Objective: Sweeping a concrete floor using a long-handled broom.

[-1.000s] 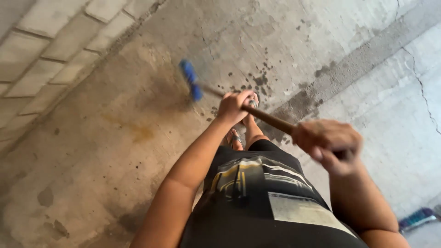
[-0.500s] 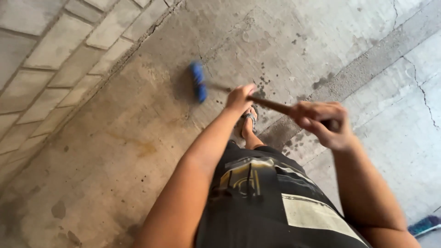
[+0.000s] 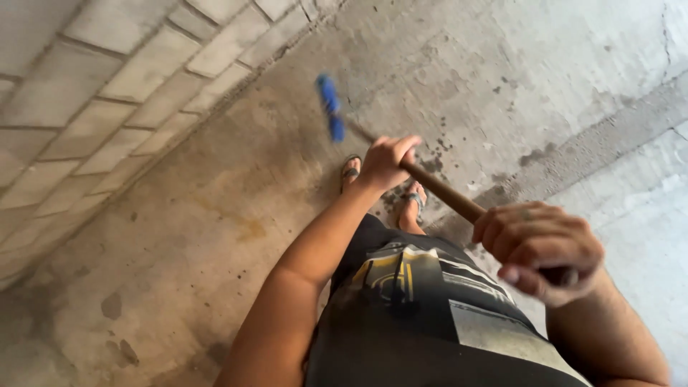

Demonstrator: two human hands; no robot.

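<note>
On stained grey concrete floor, beside a pale brick wall, a long brown wooden-handled broom with a blue bristle head is held slantwise. Its handle is gripped midway by the closed left hand and near the top by the closed right hand. Sandalled feet are seen below the handle.

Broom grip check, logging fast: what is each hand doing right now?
Left hand: closed around the broom handle, lower down.
Right hand: closed around its upper end.

Stained concrete floor beside brick wall
</note>
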